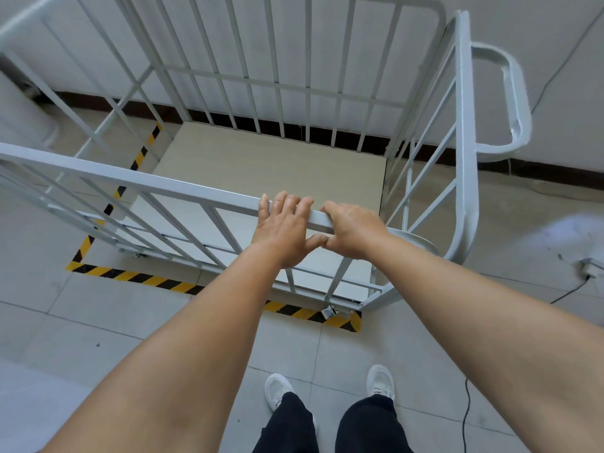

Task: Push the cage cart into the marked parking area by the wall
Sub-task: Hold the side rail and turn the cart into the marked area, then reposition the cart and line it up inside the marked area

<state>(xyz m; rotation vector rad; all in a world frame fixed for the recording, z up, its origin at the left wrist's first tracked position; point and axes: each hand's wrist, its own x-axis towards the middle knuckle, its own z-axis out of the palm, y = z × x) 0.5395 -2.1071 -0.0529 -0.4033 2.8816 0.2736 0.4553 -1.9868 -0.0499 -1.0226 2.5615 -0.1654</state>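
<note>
A white metal cage cart [137, 178] with barred sides and a pale base board stands in front of me, its far side close to the white wall [555, 34]. Yellow-and-black striped tape [157, 282] marks a rectangle on the floor; the cart's base sits inside it, near the front strip. My left hand [283, 228] rests over the cart's near top rail, fingers curled on it. My right hand [351, 232] grips the same rail right beside it, thumbs touching. A looped handle [513, 96] sticks out on the cart's right end.
Grey floor tiles lie under my white shoes [277, 389]. A black cable [467, 416] runs along the floor at the right, and a small white box [593, 266] sits at the right edge. A dark skirting strip lines the wall's foot.
</note>
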